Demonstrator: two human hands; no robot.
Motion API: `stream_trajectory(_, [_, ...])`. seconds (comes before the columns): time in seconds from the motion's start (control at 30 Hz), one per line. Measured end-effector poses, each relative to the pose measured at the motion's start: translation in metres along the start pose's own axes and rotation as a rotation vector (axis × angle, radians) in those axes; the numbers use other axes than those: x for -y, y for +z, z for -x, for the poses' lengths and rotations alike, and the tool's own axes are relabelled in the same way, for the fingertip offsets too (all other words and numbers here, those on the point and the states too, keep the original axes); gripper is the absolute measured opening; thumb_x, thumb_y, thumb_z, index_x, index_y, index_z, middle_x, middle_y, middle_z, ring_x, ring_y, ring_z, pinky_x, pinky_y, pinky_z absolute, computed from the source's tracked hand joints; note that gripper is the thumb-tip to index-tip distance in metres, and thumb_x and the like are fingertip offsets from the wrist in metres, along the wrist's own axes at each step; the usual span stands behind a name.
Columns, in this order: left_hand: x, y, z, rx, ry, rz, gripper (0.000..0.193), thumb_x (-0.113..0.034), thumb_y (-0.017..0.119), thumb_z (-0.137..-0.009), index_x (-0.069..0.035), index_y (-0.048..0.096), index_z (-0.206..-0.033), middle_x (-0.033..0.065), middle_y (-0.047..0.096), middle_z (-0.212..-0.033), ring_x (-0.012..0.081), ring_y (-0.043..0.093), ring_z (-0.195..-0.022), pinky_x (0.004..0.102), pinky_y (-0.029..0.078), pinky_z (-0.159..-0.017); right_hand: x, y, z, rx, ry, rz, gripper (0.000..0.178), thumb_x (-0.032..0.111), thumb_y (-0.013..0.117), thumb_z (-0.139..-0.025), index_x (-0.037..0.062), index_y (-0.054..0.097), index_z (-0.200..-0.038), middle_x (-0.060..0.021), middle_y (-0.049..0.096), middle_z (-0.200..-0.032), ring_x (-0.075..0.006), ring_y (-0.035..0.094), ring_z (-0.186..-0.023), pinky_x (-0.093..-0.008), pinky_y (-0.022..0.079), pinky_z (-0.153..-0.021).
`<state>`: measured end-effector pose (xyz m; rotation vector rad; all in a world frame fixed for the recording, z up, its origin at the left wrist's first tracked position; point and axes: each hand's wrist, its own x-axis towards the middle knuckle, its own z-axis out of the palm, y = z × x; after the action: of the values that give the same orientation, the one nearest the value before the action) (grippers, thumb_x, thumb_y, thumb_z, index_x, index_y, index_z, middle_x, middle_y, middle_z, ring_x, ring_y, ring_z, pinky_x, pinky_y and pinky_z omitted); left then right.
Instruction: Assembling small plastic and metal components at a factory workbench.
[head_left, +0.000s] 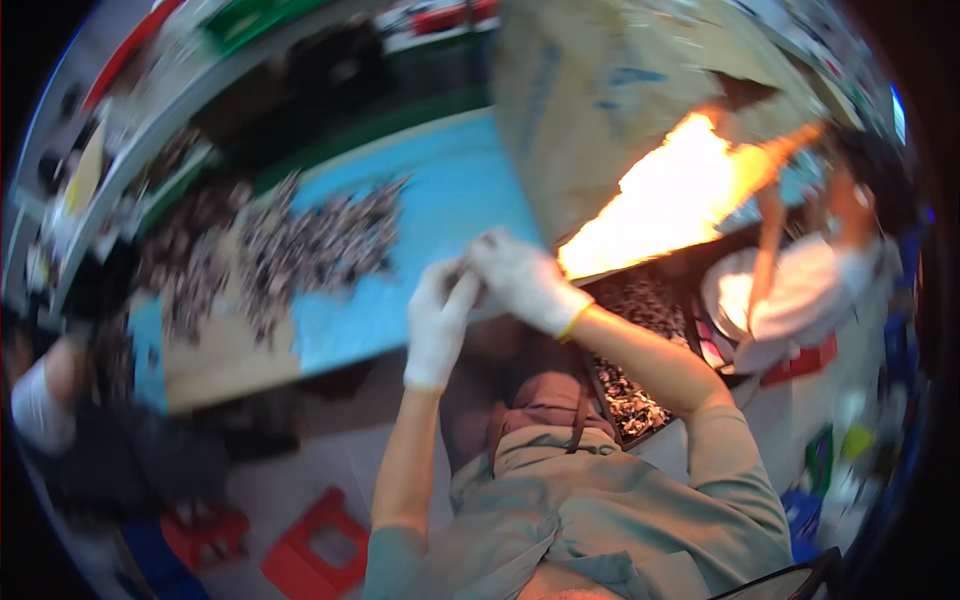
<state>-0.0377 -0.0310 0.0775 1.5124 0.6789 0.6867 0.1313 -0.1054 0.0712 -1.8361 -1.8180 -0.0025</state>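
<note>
Meeting over the near edge: here come the left hand (438,318) and the right hand (522,278), both in white knitted gloves with yellow cuffs, fingertips together just off the blue tabletop (450,190).
Grip: fingers curled in and nearly closed, the left thumb up against the right hand's fingers; how tight, I can't tell from here.
Between the fingers: a dark speck (482,296), small and smeared by blur; whether either hand truly has hold of it, I can't tell.
Dark pieces: look at that spread (330,235), well to the left of the gloves! Brown-grey to nearly black, with paler flecks, narrow and ragged, scattered in a loose, uneven layer. Each one's outline is lost to blur.
Under them: the blue surface, plus a tan patch (225,365) at the near left.
Tray: right beside the worker's right forearm, a dark-edged tray (650,436) full of more small pieces (625,385), dark at the back, glinting copper at the front.
Flame: what a blaze (665,205), white-hot in the middle, orange at its fringe, beyond the right forearm.
Far right: a co-worker (820,290) in a white top, close beside it.
Floor: a red stool (318,545) at lower left.
</note>
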Motion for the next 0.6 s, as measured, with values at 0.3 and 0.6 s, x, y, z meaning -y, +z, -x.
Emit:
stream_trajectory(0.3, [-0.018,-0.061,-0.055,-0.174,0.086,-0.175,0.034,-0.01,0.063,-0.108,0.002,0.061,-0.14,0.0133,0.072,-0.125,0.017,0.068,-0.104,0.0321,0.057,-0.09,0.0,-0.024,0.047,0.259,0.277,-0.391,0.054,0.051,0.06,-0.105,0.0058,0.064,-0.134,-0.018,0.074,-0.098,-0.0236,0.075,-0.073,-0.0399,0.061,-0.066])
stream_trajectory(0.6, [0.042,-0.037,-0.054,-0.242,0.086,-0.516,0.032,-0.011,0.062,-0.108,0.005,0.067,-0.135,0.0166,0.072,-0.128,0.0232,0.069,-0.116,0.0362,0.054,-0.102,-0.24,-0.079,0.047,-0.031,0.241,0.688,0.031,0.026,0.052,-0.106,0.0121,0.077,-0.118,-0.0151,0.078,-0.108,-0.0342,0.074,-0.096,-0.0472,0.058,-0.089])
